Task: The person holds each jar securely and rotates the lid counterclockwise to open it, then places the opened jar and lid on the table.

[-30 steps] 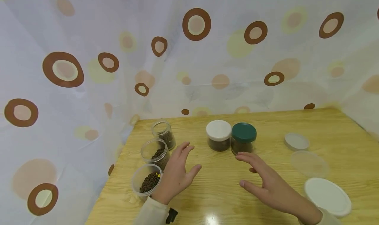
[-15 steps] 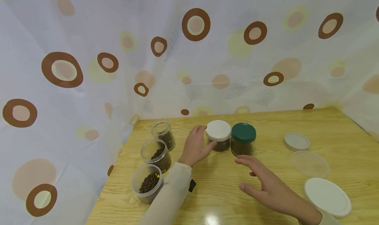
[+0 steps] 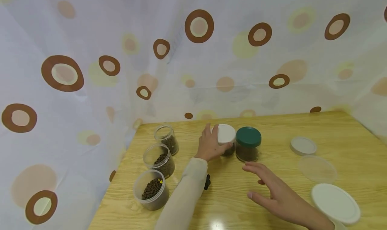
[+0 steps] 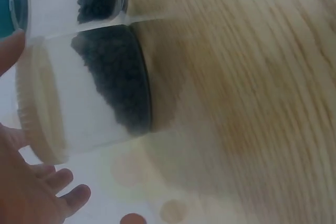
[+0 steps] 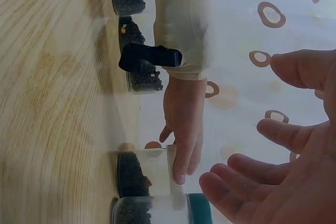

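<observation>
At far L, a dotted cloth (image 3: pixel 90 132) is hung, & it is carried on round behind the wood-grain table (image 3: pixel 229 203). On the table's L side, 3 open-topped containers are lined up slantwise, front to back: a plastic tub (image 3: pixel 155 203), part-filled w/ dark pellets (image 3: pixel 151 189) & dotted w/ a yellow bit (image 3: pixel 161 181); a wide clear jar (image 3: pixel 167 168); and a narrower clear jar (image 3: pixel 170 143), both part-filled w/ similar dark stuff. Next, a cream sleeve (image 3: pixel 187 193) is stretched fwd, w/ a black device (image 3: pixel 207 182) worn at the wrist.

The L hand (image 3: pixel 210 145) is placed at the L side of the white-lidded jar (image 3: pixel 226 134), which is stood upright abt mid-table, twd the back. The fingers are spread abt its lid, w/ the thumb set along the near side; whether the lid is touched can't be told. In the L wrist view, this jar's dark fill is banked higher twd the green-lidded jar (image 3: pixel 248 144), which is stood upright just to the R, also part-filled.

The R hand (image 3: pixel 279 196) is held in front & to the R of the latter, fingers spread, thumb parted from them. At far R, 3 discs are laid back to front: a greyish lid (image 3: pixel 303 145), a see-through disc (image 3: pixel 317 169) & a larger white lid (image 3: pixel 335 203), the last near the R wrist.
</observation>
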Demonstrator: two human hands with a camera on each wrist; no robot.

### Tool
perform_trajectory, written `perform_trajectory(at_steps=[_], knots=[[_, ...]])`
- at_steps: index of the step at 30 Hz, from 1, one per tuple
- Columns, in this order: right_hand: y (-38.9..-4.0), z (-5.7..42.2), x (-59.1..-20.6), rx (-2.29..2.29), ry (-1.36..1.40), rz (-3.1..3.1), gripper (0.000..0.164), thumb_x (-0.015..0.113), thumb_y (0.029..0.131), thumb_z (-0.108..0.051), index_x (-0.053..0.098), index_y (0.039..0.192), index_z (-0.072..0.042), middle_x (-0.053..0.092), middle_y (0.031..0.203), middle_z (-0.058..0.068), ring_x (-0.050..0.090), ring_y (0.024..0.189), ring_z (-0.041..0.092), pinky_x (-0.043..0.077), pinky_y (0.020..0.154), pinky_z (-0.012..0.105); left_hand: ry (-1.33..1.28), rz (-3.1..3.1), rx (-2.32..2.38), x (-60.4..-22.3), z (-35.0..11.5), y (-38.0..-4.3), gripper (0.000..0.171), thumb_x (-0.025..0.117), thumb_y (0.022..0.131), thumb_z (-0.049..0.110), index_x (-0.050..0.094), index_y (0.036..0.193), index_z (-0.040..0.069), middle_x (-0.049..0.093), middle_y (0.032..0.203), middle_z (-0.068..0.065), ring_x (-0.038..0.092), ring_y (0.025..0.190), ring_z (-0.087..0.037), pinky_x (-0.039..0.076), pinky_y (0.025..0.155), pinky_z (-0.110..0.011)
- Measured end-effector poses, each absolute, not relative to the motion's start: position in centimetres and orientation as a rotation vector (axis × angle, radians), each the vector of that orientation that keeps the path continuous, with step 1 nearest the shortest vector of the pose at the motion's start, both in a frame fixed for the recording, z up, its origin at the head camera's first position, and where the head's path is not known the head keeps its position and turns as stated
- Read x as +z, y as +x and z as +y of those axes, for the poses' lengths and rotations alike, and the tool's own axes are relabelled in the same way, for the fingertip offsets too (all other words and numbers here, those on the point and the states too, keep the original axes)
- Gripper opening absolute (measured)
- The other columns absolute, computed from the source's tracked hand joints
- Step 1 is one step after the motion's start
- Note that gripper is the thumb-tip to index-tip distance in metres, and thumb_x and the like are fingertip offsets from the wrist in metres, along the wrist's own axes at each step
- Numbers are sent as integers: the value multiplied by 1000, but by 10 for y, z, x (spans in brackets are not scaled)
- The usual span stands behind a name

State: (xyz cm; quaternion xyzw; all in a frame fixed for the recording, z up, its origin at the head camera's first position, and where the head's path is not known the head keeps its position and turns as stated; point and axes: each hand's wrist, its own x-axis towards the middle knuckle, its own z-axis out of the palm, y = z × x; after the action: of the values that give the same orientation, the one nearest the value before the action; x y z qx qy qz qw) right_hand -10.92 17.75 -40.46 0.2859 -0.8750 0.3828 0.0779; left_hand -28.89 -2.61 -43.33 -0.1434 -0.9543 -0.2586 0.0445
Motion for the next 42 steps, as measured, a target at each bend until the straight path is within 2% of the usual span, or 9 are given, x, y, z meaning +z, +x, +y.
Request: perform_trajectory(at_steps=[4,15,25,32,42], knots=[[-109,179,-404,1134,851,-2622,60,67,95,-25,39,148,-31,45,149,2,44,130,0,55,85,27,-446,-2927,-802,-440,-24,-291,91,66,87,58,28,157,16,15,165,-17,31,148,-37,38,112,-57],[-109,181,-408,1170,871,-2642,56,65,96,-25,41,146,-30,45,149,5,44,129,-1,54,84,27,-343,-2867,-905,-453,-17,-291,89,74,84,50,32,156,18,20,164,-9,48,136,-33,50,102,-48],[-111,184,-413,1147,925,-2650,57,67,95,-25,42,146,-31,44,150,6,43,130,-4,54,84,25,-272,-2831,-916,-456,-15,-288,93,82,78,48,36,154,21,25,161,-6,53,127,-37,48,102,-49],[-111,185,-412,1108,946,-2629,59,68,94,-25,41,147,-30,45,150,5,47,128,0,55,84,27,-297,-2773,-992,-457,-15,-288,90,82,80,41,36,153,17,25,161,-10,51,132,-36,50,101,-48],[-111,189,-414,1182,965,-2672,58,65,96,-25,40,149,-28,43,151,8,46,129,-3,53,83,24,-292,-2785,-1038,-458,-18,-280,88,83,80,38,37,152,17,24,161,-10,46,134,-34,49,102,-47]])
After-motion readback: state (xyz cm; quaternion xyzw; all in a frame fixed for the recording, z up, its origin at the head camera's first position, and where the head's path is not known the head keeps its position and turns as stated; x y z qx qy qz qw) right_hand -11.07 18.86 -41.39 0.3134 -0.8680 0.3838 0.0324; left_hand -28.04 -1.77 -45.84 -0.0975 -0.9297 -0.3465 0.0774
